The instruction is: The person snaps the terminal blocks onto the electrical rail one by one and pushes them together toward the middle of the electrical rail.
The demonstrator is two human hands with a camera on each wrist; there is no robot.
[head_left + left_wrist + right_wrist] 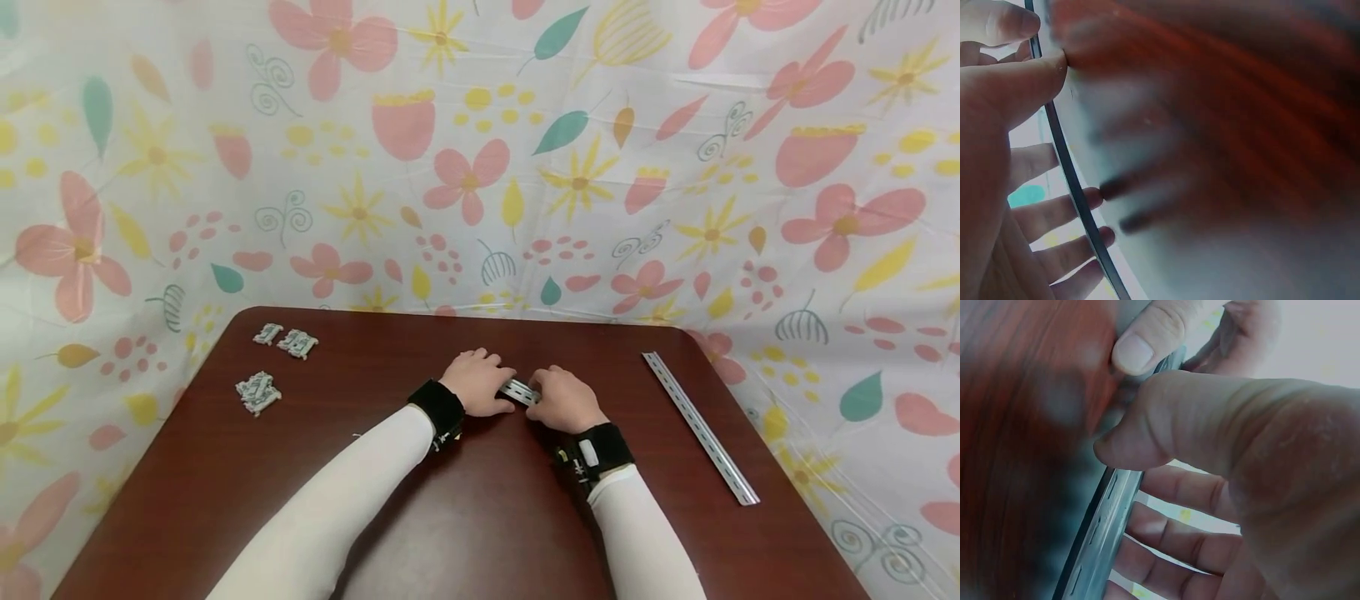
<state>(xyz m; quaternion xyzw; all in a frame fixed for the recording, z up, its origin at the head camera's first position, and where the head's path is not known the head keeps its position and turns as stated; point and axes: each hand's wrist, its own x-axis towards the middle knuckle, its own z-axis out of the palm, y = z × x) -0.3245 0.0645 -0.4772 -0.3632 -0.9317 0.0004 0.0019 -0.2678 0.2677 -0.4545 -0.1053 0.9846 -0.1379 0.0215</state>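
A slotted metal mounting rail [519,392] lies on the table between my two hands; only a short piece shows in the head view. My left hand [480,383] holds its left part, and in the left wrist view the thumb is on one side of the narrow dark strip [1072,178], with fingers across the other. With thumb on the near side and fingers on the far side, my right hand [564,400] grips the right part. Slots along the rail [1107,531] show in the right wrist view. Both thumbs are close together. My palms hide the rail's ends in the head view.
A longer slotted metal rail [701,429] lies slantwise near the right edge of the brown table [420,533]. Small pale grey clip-like parts lie at the left: a pile [258,392], a cluster [298,343] and a smaller piece [267,333]. A flower-patterned curtain [480,167] hangs behind.
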